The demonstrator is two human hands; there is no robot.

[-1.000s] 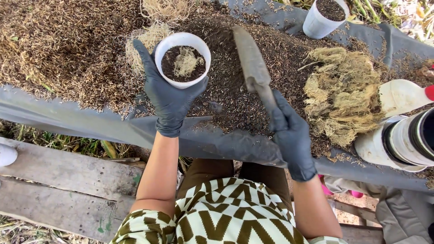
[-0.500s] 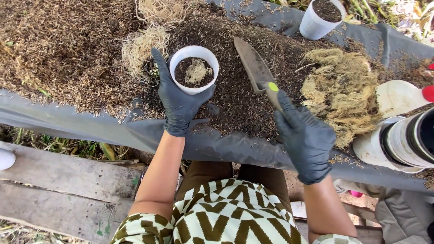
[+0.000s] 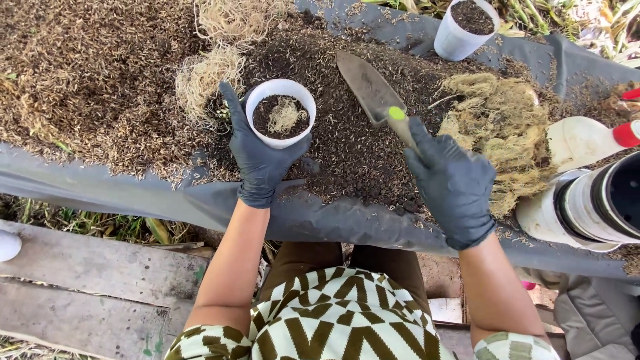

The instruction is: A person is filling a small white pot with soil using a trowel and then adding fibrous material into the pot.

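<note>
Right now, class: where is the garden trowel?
In the head view, right of centre: the trowel is gripped by the right hand, blade over the dark soil mix, between the held white cup and the moss clump.

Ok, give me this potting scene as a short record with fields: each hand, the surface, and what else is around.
Left hand: gloved, gripping a white cup of dark soil with pale fibres on top
Right hand: gloved, holding a trowel by its handle, blade resting on the soil mix
Surface: grey sheet covered in husks and soil
Nearby: second white cup filled with soil at the far edge; clump of fibrous moss at right
</note>
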